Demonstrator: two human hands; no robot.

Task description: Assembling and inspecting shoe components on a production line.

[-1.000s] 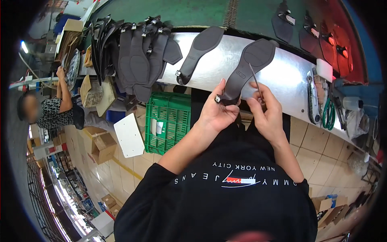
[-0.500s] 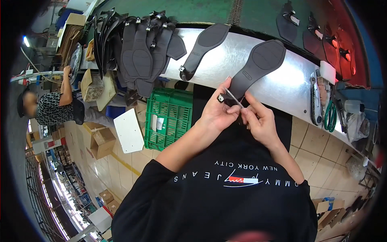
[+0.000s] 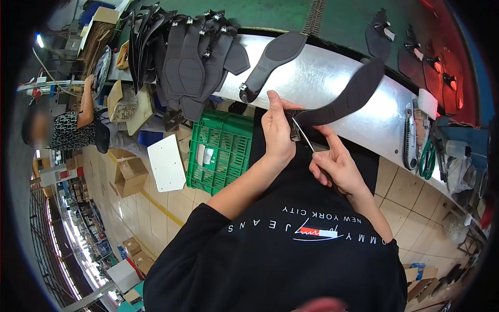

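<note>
Right hand (image 3: 338, 164): partly closed, thin metal tool (image 3: 304, 136) pinched between thumb and fingers, index finger stretched toward the sole's underside; contact there can't be told. Left hand (image 3: 278, 132): half curled at the strap end of a dark sandal (image 3: 348, 99), which is gripped there; fingertips partly hidden. Tool tip is held at that strap end. Sandal is held tilted over the front edge of the bench, wide end pointed away and right.

Handling, judged: light, sole bendy but firm, matt and not slippery, hardly fragile; strap end softer. Best gripped at the narrow end, sole steadied from below.

Metal bench (image 3: 322, 67): smooth, shiny, likely slick. A second sandal (image 3: 280, 52) is laid on it, a pile of sandals (image 3: 187, 73) heaped to the left; cutter (image 3: 409, 140) and green-handled scissors (image 3: 428, 158) at right. Green crate (image 3: 228, 122) is seen below the bench, left. Beyond: green belt (image 3: 348, 15), more sandals under red light (image 3: 447, 83). Far left, a co-worker (image 3: 78, 125), cartons (image 3: 130, 174), tiled floor (image 3: 156, 208).
</note>
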